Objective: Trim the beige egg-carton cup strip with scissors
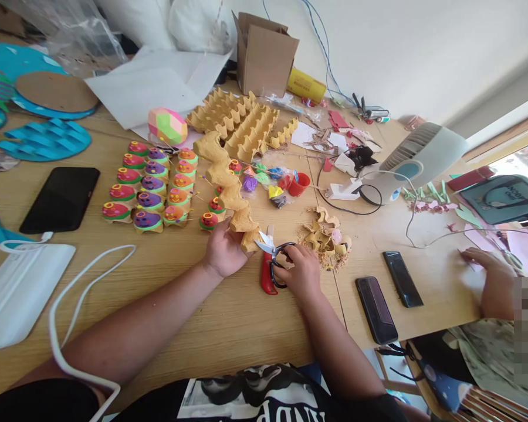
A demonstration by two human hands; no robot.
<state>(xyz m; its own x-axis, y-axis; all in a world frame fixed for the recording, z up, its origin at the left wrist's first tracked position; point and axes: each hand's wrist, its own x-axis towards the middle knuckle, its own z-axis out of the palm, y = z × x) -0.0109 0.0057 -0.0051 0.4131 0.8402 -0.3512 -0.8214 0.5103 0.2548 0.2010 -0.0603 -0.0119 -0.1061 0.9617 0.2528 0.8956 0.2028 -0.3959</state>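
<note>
My left hand (225, 251) is closed around the near end of a long strip of egg carton (227, 186), which slants up and away over the table. In my right hand (303, 271) is a pair of scissors (278, 254), fingers through the black handles. The blades are parted and reach the strip's near end. Under the scissors lies a red-handled utility knife (268, 280). Beside my right hand is a heap of carton scraps (321, 237). Left of the strip stand rows of decorated carton cups (149, 186) in red, purple and orange.
Behind are uncut egg trays (250, 126), a cardboard box (266, 55) and a faceted coloured ball (167, 126). A white fan (422, 158) with trailing cables stands right, near two phones (376, 309). A tablet (60, 199) lies left. Another person's hand (493, 272) rests at far right.
</note>
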